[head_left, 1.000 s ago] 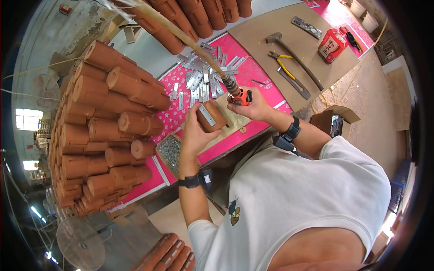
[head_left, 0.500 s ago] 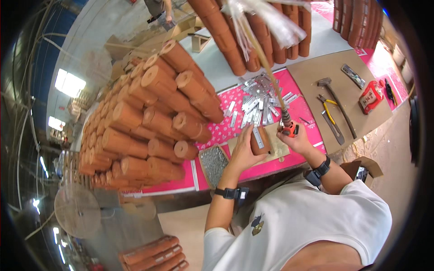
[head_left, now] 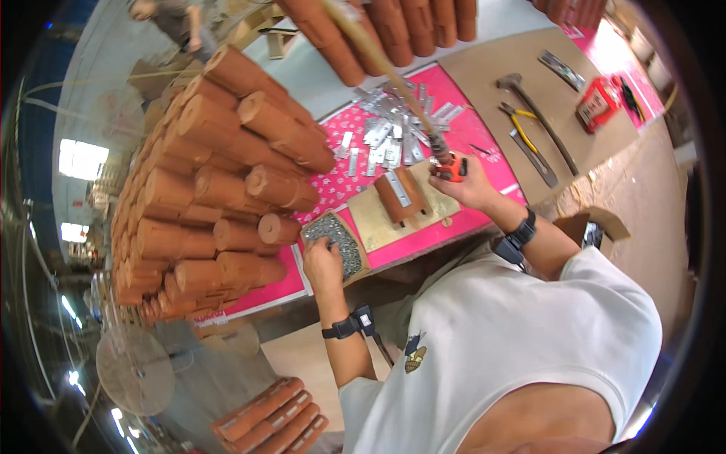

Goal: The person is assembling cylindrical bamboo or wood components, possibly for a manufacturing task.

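My right hand (head_left: 475, 189) is wrapped round a red-and-black power screwdriver (head_left: 451, 168), its shaft end toward a long tan rod or hose running up and away. My left hand (head_left: 324, 266) is over an open box of small grey metal fasteners (head_left: 342, 244), probably screws, with its fingers curled at the near-left side; what they pinch is hidden. Between the hands, a short brown curved block (head_left: 392, 206) lies on a pale board (head_left: 369, 231), with a silver metal plate (head_left: 398, 188) along its top. Loose silver plates (head_left: 393, 132) are heaped beyond it on the pink cover.
Stacked brown cylinders (head_left: 219, 181) rise high on the left; more brown rolls (head_left: 386, 34) stand at the back. To the right lie a hammer (head_left: 541, 121), yellow-handled pliers (head_left: 522, 125), and a red container (head_left: 599, 104). A person (head_left: 181, 26) is at the far upper left.
My left hand has let go of the brown block and moved left to the fastener box. The block now rests on the board. My right hand still holds the screwdriver; the view has shifted.
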`<state>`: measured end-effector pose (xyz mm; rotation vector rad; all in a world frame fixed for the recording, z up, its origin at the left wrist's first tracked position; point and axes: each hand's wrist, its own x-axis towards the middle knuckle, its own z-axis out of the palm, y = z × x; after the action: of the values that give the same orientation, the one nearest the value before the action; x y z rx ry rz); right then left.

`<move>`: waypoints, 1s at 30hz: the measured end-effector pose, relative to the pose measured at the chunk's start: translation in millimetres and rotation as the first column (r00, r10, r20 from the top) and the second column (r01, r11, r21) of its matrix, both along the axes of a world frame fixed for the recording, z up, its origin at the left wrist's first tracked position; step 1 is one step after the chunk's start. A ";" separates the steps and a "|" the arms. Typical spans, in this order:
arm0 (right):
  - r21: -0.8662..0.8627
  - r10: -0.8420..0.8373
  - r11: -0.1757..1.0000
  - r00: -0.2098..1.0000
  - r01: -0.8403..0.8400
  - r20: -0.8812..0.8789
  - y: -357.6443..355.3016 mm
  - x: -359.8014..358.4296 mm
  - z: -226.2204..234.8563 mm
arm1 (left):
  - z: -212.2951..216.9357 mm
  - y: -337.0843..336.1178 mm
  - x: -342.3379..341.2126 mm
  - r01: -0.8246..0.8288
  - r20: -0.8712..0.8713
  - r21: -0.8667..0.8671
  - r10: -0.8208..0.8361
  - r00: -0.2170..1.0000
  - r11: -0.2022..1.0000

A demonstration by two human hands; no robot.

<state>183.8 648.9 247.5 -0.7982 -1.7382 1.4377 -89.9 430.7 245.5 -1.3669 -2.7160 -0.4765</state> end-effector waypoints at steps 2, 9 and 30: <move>0.030 0.059 0.998 0.998 -0.058 -0.017 0.1 0.9 2.4 | -8.3 -3.4 -1.0 0.018 0.034 -0.013 -0.018 0.999 1.000; -0.025 0.032 0.999 0.995 -0.034 -0.092 -3.0 5.7 3.9 | -2.7 1.6 7.7 0.026 0.022 0.028 -0.027 0.999 0.999; 0.008 0.071 0.997 0.980 -0.071 -0.188 -2.6 -13.0 101.2 | 7.2 30.8 68.5 -0.273 0.815 0.533 -0.399 0.419 0.801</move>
<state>170.8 646.3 348.6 -0.5839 -1.6364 1.5084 -21.4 461.5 252.7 -1.1553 -2.5565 -2.5417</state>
